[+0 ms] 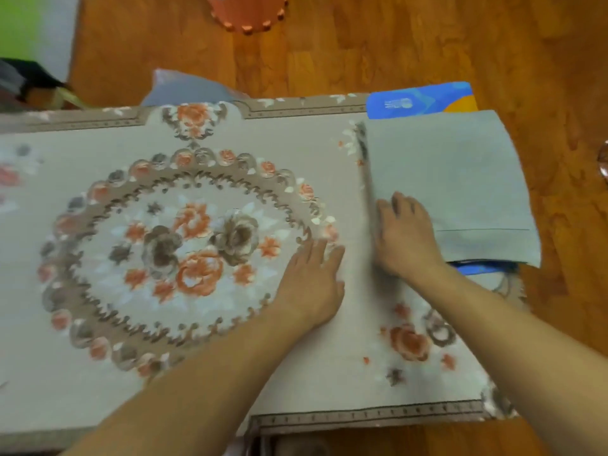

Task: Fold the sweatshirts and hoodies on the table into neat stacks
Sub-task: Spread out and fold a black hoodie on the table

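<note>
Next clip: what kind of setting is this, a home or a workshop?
Probably a home room: a table under a floral tablecloth, a wooden floor, and a folded grey garment stacked over a blue one.

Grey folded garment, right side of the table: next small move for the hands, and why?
Probably lift the right hand off the grey folded garment: it already lies flat and squared over a blue garment, and the left hand rests open on the floral tablecloth.

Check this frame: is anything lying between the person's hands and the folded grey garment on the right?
Nothing visible. The right hand already rests on the folded grey garment's left edge. The left hand lies flat on the flowered tablecloth beside it, with only bare cloth between.
</note>
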